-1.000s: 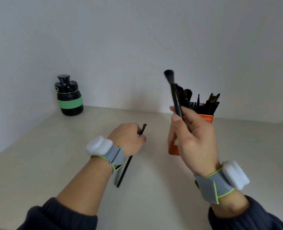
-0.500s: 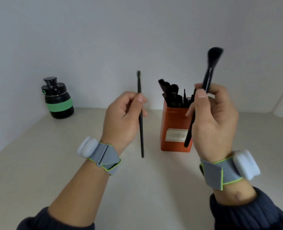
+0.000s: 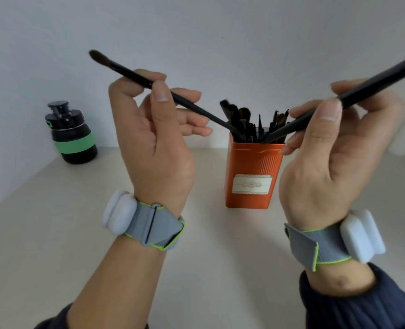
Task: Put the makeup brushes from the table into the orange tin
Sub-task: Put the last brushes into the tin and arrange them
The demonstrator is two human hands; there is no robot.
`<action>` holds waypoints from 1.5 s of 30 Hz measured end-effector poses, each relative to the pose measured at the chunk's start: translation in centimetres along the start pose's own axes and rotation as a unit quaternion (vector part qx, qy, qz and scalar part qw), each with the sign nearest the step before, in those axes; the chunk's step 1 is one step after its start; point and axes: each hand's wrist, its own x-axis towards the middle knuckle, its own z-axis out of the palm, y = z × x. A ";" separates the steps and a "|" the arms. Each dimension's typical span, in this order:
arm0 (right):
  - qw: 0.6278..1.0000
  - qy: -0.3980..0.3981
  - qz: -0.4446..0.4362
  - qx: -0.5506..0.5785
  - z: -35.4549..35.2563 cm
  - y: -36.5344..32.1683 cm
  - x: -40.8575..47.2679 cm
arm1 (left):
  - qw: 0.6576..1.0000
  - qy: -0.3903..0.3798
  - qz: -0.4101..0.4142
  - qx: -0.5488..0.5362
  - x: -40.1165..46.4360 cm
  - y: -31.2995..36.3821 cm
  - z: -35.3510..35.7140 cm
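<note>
Your left hand is pinching a thin brush, right hand gripping a thicker brush; handle tips are converging over the orange tin at 12 o'clock. Lower them separately.

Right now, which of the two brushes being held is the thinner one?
The brush in the left hand: the thin brush has a small pointed tip; the thick brush in the right hand is fatter.

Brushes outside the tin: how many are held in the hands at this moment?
2. A thin brush is in the left hand; a thicker brush is in the right hand. Both handle ends point down at the tin, which already holds many.
</note>
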 end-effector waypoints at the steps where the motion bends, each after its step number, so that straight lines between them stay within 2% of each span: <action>1: 1.000 -0.002 0.007 -0.001 0.0 0.2 -0.1 | 1.000 -0.006 -0.001 0.007 -0.2 -0.1 0.1; 8: 0.995 -0.042 0.075 -0.051 0.2 1.2 -0.5 | 0.996 -0.059 -0.018 0.059 -1.2 -1.6 1.2; 12: 0.984 -0.092 0.103 -0.109 0.5 2.0 -0.7 | 0.991 -0.100 -0.042 0.073 -2.0 -2.8 1.8; 20: 0.958 -0.172 0.115 -0.201 0.4 3.2 -1.4 | 0.965 -0.161 -0.082 0.188 -3.6 -5.1 2.4; 25: 0.935 -0.218 0.111 -0.257 0.4 3.5 -1.5 | 0.963 -0.164 -0.088 0.196 -3.9 -5.6 2.9; 30: 0.940 -0.194 0.134 -0.247 0.5 2.7 -1.7 | 0.962 -0.158 -0.101 0.198 -4.3 -5.6 3.1; 35: 0.940 -0.176 0.128 -0.264 0.4 2.2 -1.7 | 0.975 -0.123 -0.119 0.141 -3.9 -5.0 2.9; 40: 0.958 -0.129 0.075 -0.244 0.6 2.2 -1.7 | 0.973 -0.105 -0.064 0.194 -4.0 -5.1 2.9; 45: 0.970 -0.104 0.100 -0.198 0.6 2.1 -1.8 | 0.963 -0.114 -0.058 0.237 -4.3 -5.6 3.0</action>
